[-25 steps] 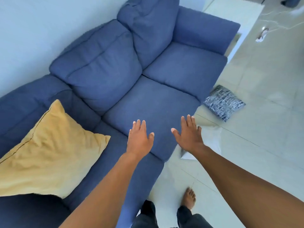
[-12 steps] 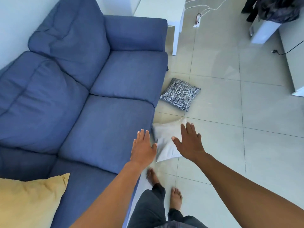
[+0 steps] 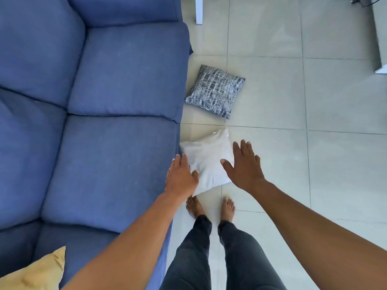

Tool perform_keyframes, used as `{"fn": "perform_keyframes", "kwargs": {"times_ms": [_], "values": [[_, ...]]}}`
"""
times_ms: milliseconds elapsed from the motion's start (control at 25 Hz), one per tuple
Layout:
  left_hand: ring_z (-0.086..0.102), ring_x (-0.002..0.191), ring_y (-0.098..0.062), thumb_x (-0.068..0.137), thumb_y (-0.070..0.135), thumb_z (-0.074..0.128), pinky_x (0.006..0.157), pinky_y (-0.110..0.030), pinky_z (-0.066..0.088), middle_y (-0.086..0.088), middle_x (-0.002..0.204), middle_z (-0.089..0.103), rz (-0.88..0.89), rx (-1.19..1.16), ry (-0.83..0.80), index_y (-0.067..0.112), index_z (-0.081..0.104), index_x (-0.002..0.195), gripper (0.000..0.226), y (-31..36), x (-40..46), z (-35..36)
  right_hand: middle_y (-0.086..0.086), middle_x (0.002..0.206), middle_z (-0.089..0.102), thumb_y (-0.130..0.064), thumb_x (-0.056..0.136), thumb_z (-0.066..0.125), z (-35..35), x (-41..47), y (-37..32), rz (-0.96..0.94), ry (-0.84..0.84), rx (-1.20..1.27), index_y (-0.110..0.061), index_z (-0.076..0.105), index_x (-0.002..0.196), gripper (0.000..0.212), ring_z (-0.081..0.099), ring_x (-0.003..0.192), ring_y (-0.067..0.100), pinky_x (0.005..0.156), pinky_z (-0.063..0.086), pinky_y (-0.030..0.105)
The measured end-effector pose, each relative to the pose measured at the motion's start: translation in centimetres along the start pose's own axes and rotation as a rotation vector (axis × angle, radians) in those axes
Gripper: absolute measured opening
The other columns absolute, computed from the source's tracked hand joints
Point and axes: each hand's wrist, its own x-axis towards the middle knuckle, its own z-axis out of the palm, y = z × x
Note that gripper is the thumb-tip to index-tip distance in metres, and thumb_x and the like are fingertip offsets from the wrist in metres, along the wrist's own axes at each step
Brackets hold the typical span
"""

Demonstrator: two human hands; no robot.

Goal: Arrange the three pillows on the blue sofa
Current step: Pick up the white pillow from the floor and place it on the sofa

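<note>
Tiled floor (image 3: 272,164) bears white pillow (image 3: 209,164), patterned pillow (image 3: 215,91); sofa (image 3: 104,143) bears yellow pillow (image 3: 37,273).

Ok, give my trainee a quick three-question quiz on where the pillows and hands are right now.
1. True or false: all three pillows are already on the blue sofa.
2. Which pillow do both hands reach toward? A) patterned pillow B) white pillow C) yellow pillow
3. Fill in: the patterned pillow lies on the ____.

Key
1. False: only the yellow pillow is on the sofa.
2. B: the left hand and right hand are spread open on either side of it, neither gripping yet.
3. Floor.
</note>
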Motion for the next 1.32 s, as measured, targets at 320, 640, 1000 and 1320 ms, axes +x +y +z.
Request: {"fn": "perform_keyframes", "kwargs": {"times_ms": [320,640,1000,1320], "values": [[0.026,0.159,-0.034,0.107,0.033,0.049,0.125,-0.049,0.029,-0.015,0.176,0.019,-0.130,-0.010,-0.069,0.009,0.018,0.168,0.073,-2.9,15.4,10.1,0.020,0.177,0.009,-0.048,0.109,0.046,11.0,16.0,4.8,0.028,-0.102,0.025,-0.006,0.017,0.167,0.078,0.003,0.165,0.034,0.127,0.021,0.057],[0.053,0.136,-0.041,0.101,0.036,0.053,0.106,-0.044,0.045,-0.018,0.153,0.053,-0.300,-0.097,-0.122,0.008,0.046,0.147,0.055,-9.9,30.9,23.7,0.024,0.175,0.013,-0.051,0.107,0.051,25.3,30.2,11.7,0.039,-0.157,0.017,-0.004,0.019,0.167,0.082,0.009,0.164,0.039,0.128,0.022,0.056],[0.063,0.129,-0.029,0.094,0.051,0.069,0.106,-0.034,0.052,-0.008,0.145,0.064,-0.671,-0.737,0.081,0.008,0.051,0.150,0.073,-15.6,41.6,30.8,0.013,0.152,0.054,-0.075,0.088,0.062,33.2,42.0,17.9,0.389,-0.028,0.448,-0.008,0.047,0.148,0.092,0.051,0.142,0.035,0.114,0.042,0.042],[0.071,0.118,-0.027,0.092,0.051,0.072,0.109,-0.046,0.055,-0.004,0.128,0.075,-0.629,-0.983,-0.107,0.016,0.068,0.136,0.056,-12.5,39.8,30.9,0.007,0.139,0.070,-0.067,0.078,0.079,32.3,38.0,17.3,0.438,-0.048,0.829,-0.008,0.063,0.143,0.089,0.067,0.126,0.026,0.109,0.055,0.037]]}}
